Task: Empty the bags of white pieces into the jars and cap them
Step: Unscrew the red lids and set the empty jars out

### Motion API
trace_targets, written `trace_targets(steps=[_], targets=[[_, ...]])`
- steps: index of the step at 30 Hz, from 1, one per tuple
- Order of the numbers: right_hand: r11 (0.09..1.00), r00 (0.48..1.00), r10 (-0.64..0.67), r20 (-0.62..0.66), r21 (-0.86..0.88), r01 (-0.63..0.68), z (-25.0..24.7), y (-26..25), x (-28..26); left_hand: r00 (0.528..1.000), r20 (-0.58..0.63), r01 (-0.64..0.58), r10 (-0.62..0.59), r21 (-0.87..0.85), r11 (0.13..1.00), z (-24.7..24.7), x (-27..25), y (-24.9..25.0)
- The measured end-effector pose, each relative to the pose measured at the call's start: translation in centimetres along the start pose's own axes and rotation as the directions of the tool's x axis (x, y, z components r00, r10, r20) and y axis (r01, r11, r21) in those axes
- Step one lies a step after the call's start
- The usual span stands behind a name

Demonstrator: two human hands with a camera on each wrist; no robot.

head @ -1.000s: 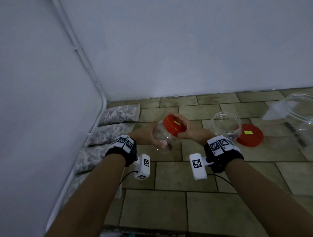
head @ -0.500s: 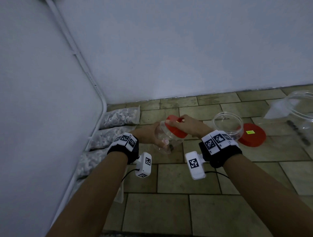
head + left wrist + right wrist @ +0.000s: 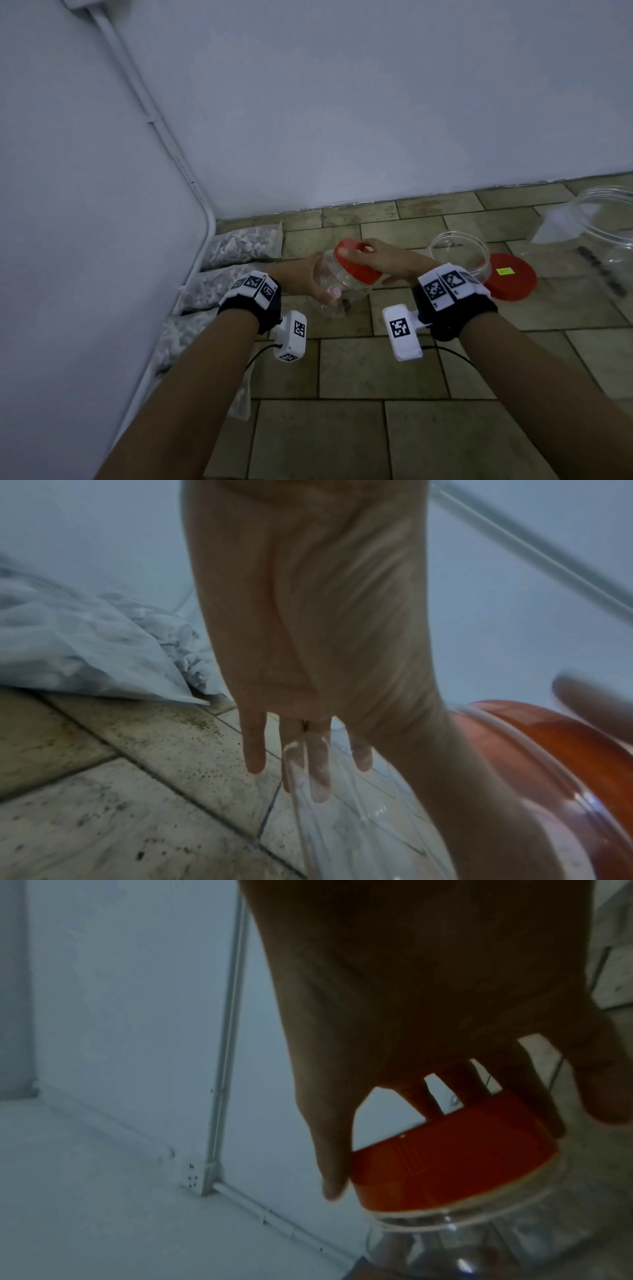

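The left hand [image 3: 301,281] cups the clear jar [image 3: 337,287] from below, fingers curled round its wall, tilted above the floor. The right hand [image 3: 380,260] is clamped over the red lid [image 3: 356,265], fingers round its rim. To unscrew cleanly, brace the jar firmly and turn only the lid. Beyond the jar, bags of white pieces [image 3: 245,241] lie along the wall.

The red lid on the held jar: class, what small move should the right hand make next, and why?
Probably twist the red lid off. The right hand grips it by the rim, while the left hand holds the clear jar tilted. The jar looks empty, and the bags of white pieces by the wall are full, so it must be opened before filling.
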State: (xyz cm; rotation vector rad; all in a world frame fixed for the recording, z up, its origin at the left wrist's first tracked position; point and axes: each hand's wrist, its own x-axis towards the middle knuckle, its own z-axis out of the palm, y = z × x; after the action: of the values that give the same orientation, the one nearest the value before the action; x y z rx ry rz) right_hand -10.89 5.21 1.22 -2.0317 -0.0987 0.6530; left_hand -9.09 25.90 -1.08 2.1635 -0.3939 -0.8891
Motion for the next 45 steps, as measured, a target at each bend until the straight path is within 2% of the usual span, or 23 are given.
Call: trace_targets(steps=[4, 6, 9, 11, 14, 17, 20, 25, 30, 38, 45], targets=[[0.989, 0.989, -0.145, -0.039, 0.035, 0.146, 0.2, 0.4, 0.6, 0.998, -0.057, 0.024, -0.021, 0.056, 0.998, 0.3, -0.3, -0.3], [0.961, 0.971, -0.234, -0.044, 0.14, 0.238, -0.1, 1.0, 0.6, 0.995, -0.099, 0.035, -0.027, 0.082, 0.996, 0.4, -0.8, -0.8], [0.892, 0.94, -0.301, -0.159, 0.303, 0.337, -0.3, 1.5, 0.2, 0.991, -0.131, 0.003, 0.0, 0.025, 1.0, 1.0, -1.1, -1.9], [0.93, 0.936, -0.252, -0.245, 0.207, 0.305, -0.1, 2.3, 0.5, 0.971, -0.235, -0.068, 0.054, -0.051, 0.996, 1.3, -1.0, -2.6], [0.99, 0.961, -0.108, -0.256, -0.111, 0.081, 0.7, 4.4, 0.8, 0.924, -0.375, -0.119, 0.079, -0.085, 0.989, 2.0, -0.7, -3.7], [0.934, 0.983, -0.042, -0.176, -0.356, -0.024, 2.0, 6.2, 0.7, 0.833, -0.552, -0.048, -0.029, -0.125, 0.991, 2.9, 0.1, -5.6], [0.874, 0.981, -0.027, -0.192, -0.481, -0.07, 3.4, 7.4, 0.7, 0.782, -0.621, -0.045, -0.049, -0.135, 0.99, 4.1, 0.2, -5.6], [0.798, 0.957, -0.065, -0.282, -0.591, -0.12, 4.3, 8.3, 0.4, 0.77, -0.636, -0.102, -0.043, -0.19, 0.977, 5.3, 0.7, -6.2], [0.731, 0.936, -0.122, -0.33, -0.667, -0.14, 4.5, 8.6, 0.1, 0.8, -0.6, -0.111, -0.026, -0.191, 0.975, 6.0, 0.9, -6.4], [0.747, 0.929, -0.139, -0.343, -0.653, -0.129, 4.6, 8.6, -0.3, 0.824, -0.566, -0.114, -0.024, -0.207, 0.972, 6.5, 1.0, -6.0], [0.769, 0.959, -0.114, -0.261, -0.634, -0.081, 4.5, 8.5, -0.6, 0.843, -0.537, -0.059, -0.033, -0.153, 0.987, 6.7, 1.2, -5.4]])
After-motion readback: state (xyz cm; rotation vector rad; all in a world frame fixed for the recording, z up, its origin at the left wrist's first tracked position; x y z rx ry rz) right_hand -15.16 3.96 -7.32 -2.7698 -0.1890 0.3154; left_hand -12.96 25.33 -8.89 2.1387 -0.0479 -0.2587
